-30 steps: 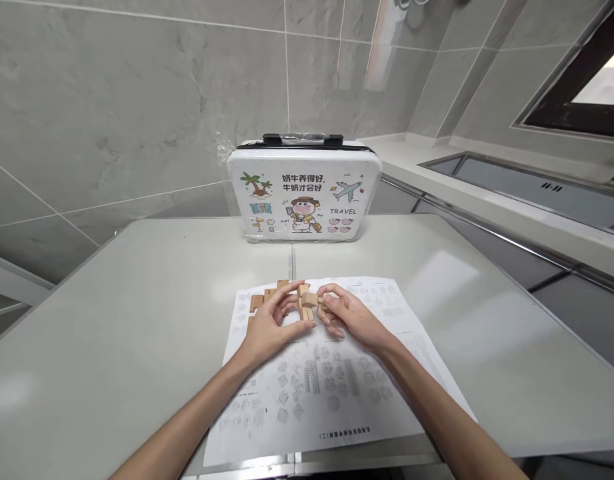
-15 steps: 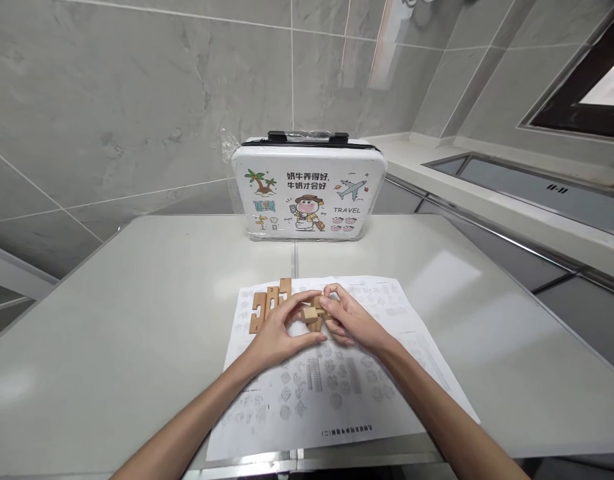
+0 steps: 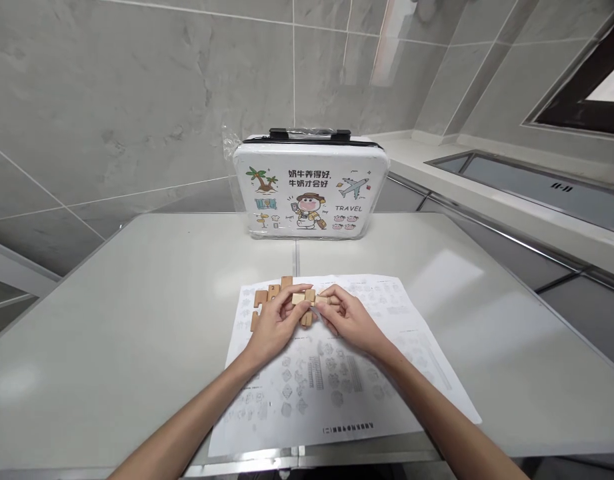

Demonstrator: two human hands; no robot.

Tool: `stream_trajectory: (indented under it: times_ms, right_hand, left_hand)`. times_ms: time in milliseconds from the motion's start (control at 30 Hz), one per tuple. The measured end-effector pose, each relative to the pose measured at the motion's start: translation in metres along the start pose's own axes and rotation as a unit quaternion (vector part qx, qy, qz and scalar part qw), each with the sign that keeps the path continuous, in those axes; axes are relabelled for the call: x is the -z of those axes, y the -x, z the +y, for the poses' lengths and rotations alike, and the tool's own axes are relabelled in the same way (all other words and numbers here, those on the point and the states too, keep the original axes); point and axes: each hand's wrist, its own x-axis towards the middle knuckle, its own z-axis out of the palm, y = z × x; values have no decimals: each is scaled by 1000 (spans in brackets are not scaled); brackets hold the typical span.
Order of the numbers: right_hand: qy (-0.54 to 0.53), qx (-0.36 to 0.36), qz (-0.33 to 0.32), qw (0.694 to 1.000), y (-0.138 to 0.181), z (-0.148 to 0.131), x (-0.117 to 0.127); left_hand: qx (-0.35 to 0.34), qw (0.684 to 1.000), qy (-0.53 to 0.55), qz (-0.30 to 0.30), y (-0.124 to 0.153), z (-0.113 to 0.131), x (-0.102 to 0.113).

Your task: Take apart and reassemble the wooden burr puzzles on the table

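Observation:
Between my two hands is a small cluster of interlocked wooden puzzle pieces point(image 3: 309, 296), held just above a printed sheet. My left hand point(image 3: 277, 325) is closed on its left side, thumb on the near face. On the other side my right hand point(image 3: 351, 320) pinches it with thumb and fingers, which hide part of the wood. Left of the cluster, partly behind my left hand, lie three loose notched wooden pieces: a short one point(image 3: 260, 299), one marked 2 point(image 3: 273, 291) and a farther one point(image 3: 287, 281).
The printed sheet point(image 3: 327, 400) with diagrams lies under my hands on a pale table point(image 3: 137, 320). At the table's back stands a white cartoon case point(image 3: 277, 160) wrapped in clear plastic, against a grey tiled wall. A counter point(image 3: 487, 180) runs along the right.
My left hand has closed from a wide, loose grasp onto the puzzle pieces. The cluster has turned and moved slightly up. My right hand has shifted its grip on it.

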Motion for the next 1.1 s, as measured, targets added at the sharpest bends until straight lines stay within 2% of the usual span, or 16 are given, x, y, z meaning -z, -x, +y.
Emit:
stream_trajectory:
  times_ms: [167, 367, 500, 600, 700, 833, 967, 1033, 1100]
  right_hand:
    - [131, 42, 23, 990, 4, -2, -1]
    - [171, 51, 18, 984, 4, -4, -2]
    - [141, 43, 20, 989, 3, -3, -2]
    - [85, 9, 28, 996, 2, -1, -1]
    - [25, -29, 35, 999, 0, 0, 1]
    - [-11, -62, 31, 998, -1, 0, 1]
    - [-27, -85, 26, 996, -2, -1, 2]
    - [-33, -80, 47, 995, -2, -1, 3]
    - [-15, -57, 101, 993, -2, -2, 5]
  left_hand:
    - [4, 1000, 28, 1, -1, -5, 1]
    - [5, 998, 66, -16, 0, -3, -1]
    - [4, 997, 69, -42, 1, -1, 1]
    - [-8, 993, 72, -88, 3, -1, 1]
    - [-33, 993, 38, -108, 5, 0, 1]
    - [-54, 992, 21, -111, 4, -1, 1]
    - [-34, 993, 27, -107, 3, -3, 1]
    - [-4, 995, 49, -92, 2, -5, 0]
    - [27, 994, 88, -62, 0, -6, -1]
